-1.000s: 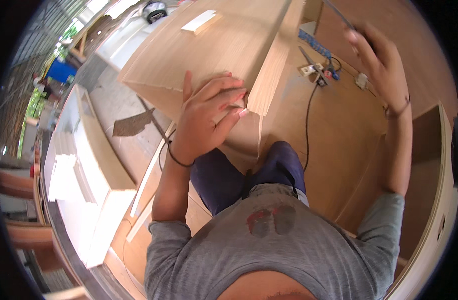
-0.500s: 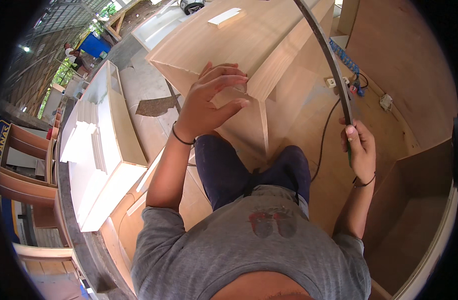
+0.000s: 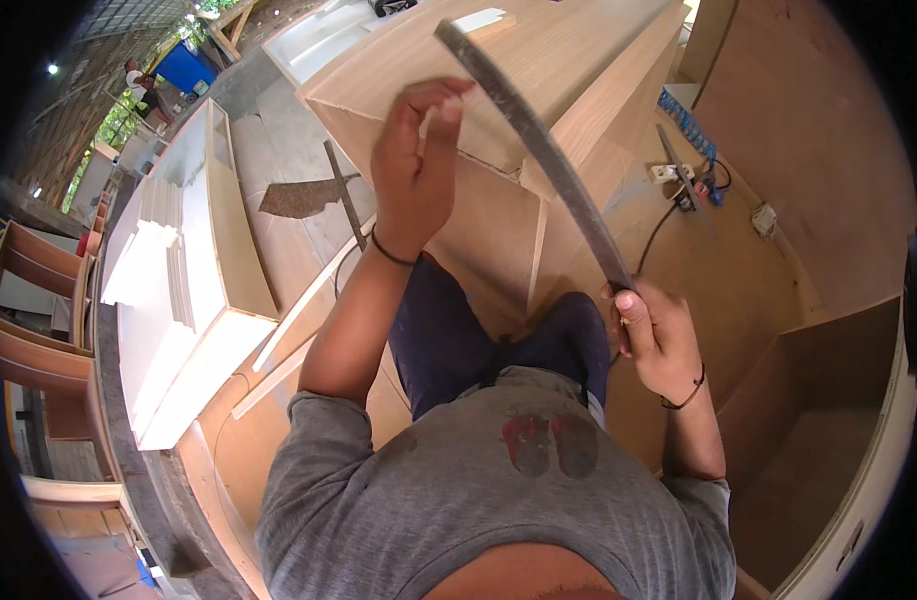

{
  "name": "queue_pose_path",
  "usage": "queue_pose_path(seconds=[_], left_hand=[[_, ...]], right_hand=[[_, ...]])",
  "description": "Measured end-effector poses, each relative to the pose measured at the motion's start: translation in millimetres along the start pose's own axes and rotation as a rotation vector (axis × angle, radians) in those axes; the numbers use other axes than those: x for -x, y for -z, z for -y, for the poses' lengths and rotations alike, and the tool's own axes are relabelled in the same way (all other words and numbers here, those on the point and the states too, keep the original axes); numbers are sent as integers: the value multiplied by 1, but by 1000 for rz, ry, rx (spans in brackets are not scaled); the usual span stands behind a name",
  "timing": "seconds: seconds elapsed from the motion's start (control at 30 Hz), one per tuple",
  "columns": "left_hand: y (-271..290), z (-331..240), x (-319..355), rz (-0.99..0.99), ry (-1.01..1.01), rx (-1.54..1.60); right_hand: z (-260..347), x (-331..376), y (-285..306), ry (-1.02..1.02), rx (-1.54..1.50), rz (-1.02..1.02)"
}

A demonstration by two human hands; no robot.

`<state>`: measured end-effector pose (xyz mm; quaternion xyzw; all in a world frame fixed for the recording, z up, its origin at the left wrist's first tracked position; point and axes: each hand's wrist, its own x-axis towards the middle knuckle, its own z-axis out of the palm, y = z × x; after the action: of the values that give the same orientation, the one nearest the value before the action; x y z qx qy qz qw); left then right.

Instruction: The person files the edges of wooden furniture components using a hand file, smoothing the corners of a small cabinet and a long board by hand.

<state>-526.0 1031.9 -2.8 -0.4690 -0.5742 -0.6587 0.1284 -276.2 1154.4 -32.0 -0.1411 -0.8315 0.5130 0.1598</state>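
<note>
A long, flat, dark metal file [image 3: 539, 140] slants up and to the left from my right hand [image 3: 659, 335], which is closed round its lower end. Its far end passes over the top of a pale wood-veneer cabinet [image 3: 389, 75]. My left hand [image 3: 417, 165] is raised at the cabinet's near corner, slightly blurred, fingers bent and the thumb apart from them. Nothing shows in it. Its fingertips are close to the file's edge; whether they touch it I cannot tell. The cabinet's corner and end panel lie in front of my knees.
On the right floor lie a power strip [image 3: 671, 174], a blue coiled hose [image 3: 687, 122] and a cable. A white-topped box [image 3: 194, 300] with stacked strips stands left. A brown scrap [image 3: 301, 199] lies beyond my left forearm. An open wooden box [image 3: 829, 430] is at the right.
My right hand has moved left and nearer to me, swinging the file leftward across the cabinet. My left hand has risen slightly and its fingers have bent more.
</note>
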Motion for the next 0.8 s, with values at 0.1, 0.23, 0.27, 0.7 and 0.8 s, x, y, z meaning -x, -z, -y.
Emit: queue_pose_path(seconds=[0.1, 0.23, 0.27, 0.7, 0.8], left_hand=[[-4, 10, -13, -145, -138, -86], [-12, 28, -25, -193, -290, -244], [-14, 28, -26, -175, -298, -274], [-29, 34, -20, -63, -46, -46], [-36, 42, -24, -223, -270, -29]], right_hand=[[5, -5, -2, 9, 101, 4], [18, -8, 1, -17, 149, 23], [17, -8, 1, -26, 163, 17], [21, -9, -10, -79, 260, -1], [17, -7, -8, -54, 267, -17]])
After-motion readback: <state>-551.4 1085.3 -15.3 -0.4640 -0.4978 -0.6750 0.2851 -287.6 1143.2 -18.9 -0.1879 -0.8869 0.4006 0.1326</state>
